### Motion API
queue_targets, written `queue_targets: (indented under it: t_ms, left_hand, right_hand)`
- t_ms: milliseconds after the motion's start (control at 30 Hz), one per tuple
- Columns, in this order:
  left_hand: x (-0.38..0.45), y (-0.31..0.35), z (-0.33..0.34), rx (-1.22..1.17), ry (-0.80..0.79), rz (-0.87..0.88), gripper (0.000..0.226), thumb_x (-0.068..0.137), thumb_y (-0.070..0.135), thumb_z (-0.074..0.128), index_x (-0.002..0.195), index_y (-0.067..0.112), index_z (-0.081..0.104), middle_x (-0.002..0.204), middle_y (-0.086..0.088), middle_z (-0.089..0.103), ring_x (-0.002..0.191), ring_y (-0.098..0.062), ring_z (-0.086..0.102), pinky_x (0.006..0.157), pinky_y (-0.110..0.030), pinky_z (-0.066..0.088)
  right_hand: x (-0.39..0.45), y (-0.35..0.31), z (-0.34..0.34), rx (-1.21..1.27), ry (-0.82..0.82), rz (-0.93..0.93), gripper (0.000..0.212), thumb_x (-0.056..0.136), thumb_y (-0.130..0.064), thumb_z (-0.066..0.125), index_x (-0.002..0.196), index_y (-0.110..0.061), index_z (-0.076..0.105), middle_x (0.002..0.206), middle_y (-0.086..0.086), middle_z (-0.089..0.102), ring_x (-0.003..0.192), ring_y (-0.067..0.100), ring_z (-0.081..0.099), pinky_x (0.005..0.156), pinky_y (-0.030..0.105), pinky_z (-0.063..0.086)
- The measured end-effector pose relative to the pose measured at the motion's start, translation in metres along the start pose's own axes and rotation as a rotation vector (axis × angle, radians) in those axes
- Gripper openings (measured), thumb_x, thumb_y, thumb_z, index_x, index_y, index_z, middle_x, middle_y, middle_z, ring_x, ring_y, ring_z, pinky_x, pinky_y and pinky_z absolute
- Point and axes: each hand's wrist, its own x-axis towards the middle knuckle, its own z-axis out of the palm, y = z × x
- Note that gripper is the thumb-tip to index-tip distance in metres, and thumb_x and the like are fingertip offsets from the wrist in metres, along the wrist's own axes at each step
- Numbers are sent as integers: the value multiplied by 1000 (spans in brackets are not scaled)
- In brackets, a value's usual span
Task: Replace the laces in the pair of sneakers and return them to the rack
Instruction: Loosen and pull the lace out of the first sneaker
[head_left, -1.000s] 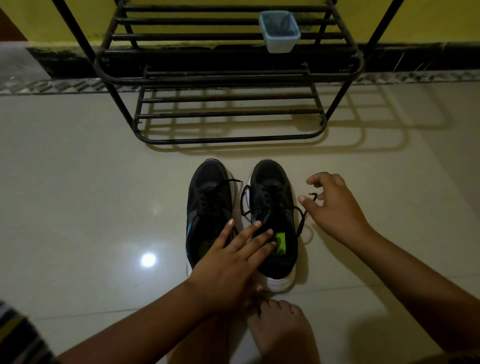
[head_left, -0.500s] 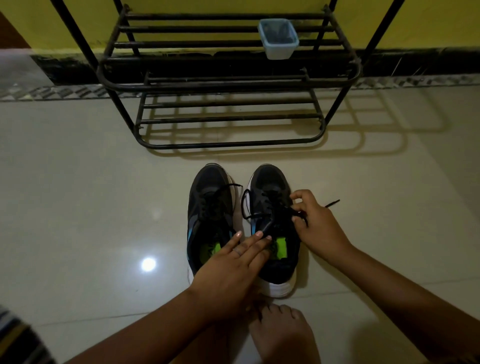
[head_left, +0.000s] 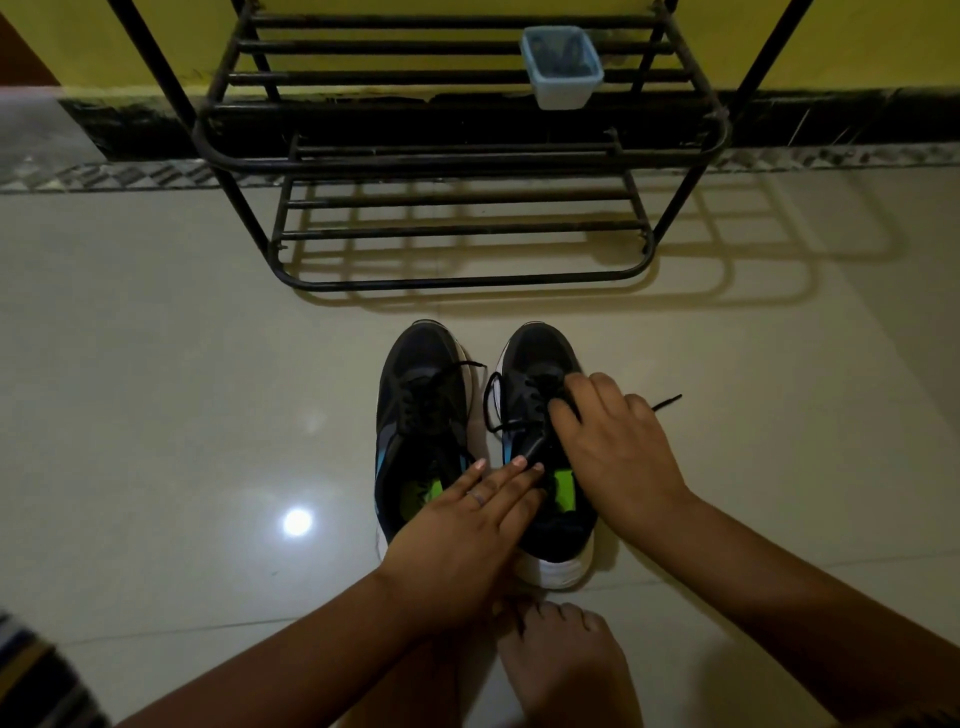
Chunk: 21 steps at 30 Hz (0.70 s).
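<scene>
You are in a home, likely an entryway: a black metal tiered shoe rack (head_left: 457, 156) stands on glossy cream floor tiles (head_left: 156, 389) against a yellow painted wall (head_left: 857, 41) with black skirting (head_left: 831, 114).

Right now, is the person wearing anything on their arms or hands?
Both forearms are bare, with no sleeves showing. The left hand wears a thin, pale band ring on one finger. The right hand has no ring or watch showing.

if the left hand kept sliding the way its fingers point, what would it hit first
Probably the right hand, which is working the lace of the right sneaker. The left hand points up-right across that shoe's tongue; depth is unclear.
</scene>
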Motion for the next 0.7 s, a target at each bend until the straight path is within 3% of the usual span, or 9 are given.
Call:
queue_targets:
  t_ms: [133,233,300,400,533,633,700]
  left_hand:
    - [0,0,3,3,-8,1,64,76,40,55,134,14,49,142,-7,48,132,-19,44,107,-39,29]
    - [1,0,1,-30,2,-6,58,80,34,39,133,15,50,141,-6,49,131,-18,45,107,-39,30]
    - [1,1,0,-57,0,-10,58,80,30,34,132,15,52,140,-5,50,130,-19,45,106,-39,32]
    - [2,0,2,-60,11,-4,57,81,27,32,132,15,53,139,-5,51,129,-19,47,104,-39,34]
    - [4,1,2,-75,41,-2,54,83,23,32,132,15,54,135,-4,55,125,-17,52,101,-36,38]
    - [5,0,2,-78,29,-1,54,84,25,32,133,16,53,136,-4,54,125,-17,52,102,-36,37]
    - [5,-1,3,-76,20,1,54,84,25,32,134,16,51,137,-3,53,126,-17,50,102,-35,36]
  right_hand:
    - [2,0,-3,12,-26,-9,31,54,-12,77,83,-6,67,102,16,60,90,32,58,60,36,47]
    - [2,0,-2,127,-70,24,33,47,-7,81,76,-6,66,92,14,59,86,32,58,56,36,48]
    - [4,0,-3,225,-94,55,29,59,-4,77,87,-6,66,101,11,53,97,30,52,67,36,48]
    - [5,6,-7,378,-177,79,23,81,-9,63,103,-14,62,116,2,40,113,20,35,84,22,35]
    - [8,9,-18,715,-290,195,17,77,-14,73,89,-22,64,102,-2,39,111,18,35,82,18,27]
    - [15,13,-34,1055,-278,268,23,71,-14,79,76,-31,63,99,-1,48,106,19,46,91,25,39]
    - [20,15,-47,1252,-245,282,23,73,-11,77,79,-29,66,103,2,52,98,12,52,83,13,43]
